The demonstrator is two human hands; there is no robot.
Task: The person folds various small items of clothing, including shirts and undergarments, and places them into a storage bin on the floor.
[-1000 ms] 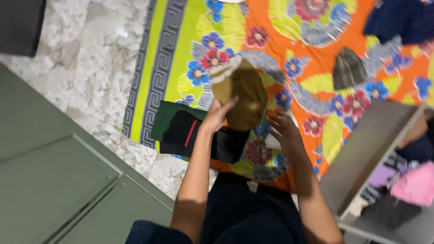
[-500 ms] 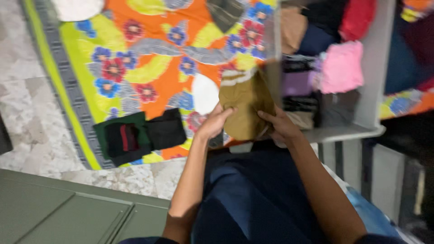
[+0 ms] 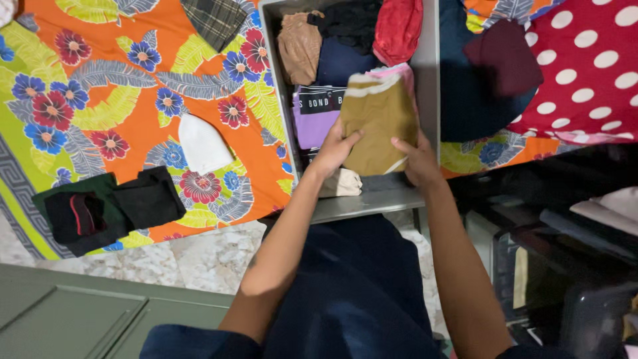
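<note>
1. Mustard-brown folded cloth [image 3: 379, 126] is what I've got between both hands right now, held just over the grey drawer [image 3: 279, 80], which is open and stuffed with other folded bits.
2. Left hand [image 3: 335, 149] is pressed flat against the cloth's near-left edge, fingers spread up onto it. Right hand [image 3: 417, 159] is clamped on the near-right corner, thumb on top. So both hands are closed on the same piece, one per side, and neither is really nearer than the other.
3. Here's the bit that matters: the cloth's long axis runs near-to-far, same direction as the drawer, with the pale waistband-looking strip at the far end. It sits ahead of my hands, not beside them, so it extends away from me, over the pile.
4. Underneath and to the left there's a purple folded piece [image 3: 312, 123] with a black band. Just past the far edge I can see a sliver of pink cloth [image 3: 392, 70], and further back a tan bundle [image 3: 300, 46], something navy, and a red piece [image 3: 397, 30].
5. At the near end of the drawer, right under my left wrist, a cream folded thing [image 3: 342, 183] is poking out.
6. Outside the drawer, off to the left, the orange floral sheet [image 3: 126, 100] has a white folded piece [image 3: 203, 145] and a dark green-and-black stack [image 3: 106, 209] on it, well apart from my hands.
7. Can't tell if the brown cloth is already touching the stuff below it or hovering just above.
</note>
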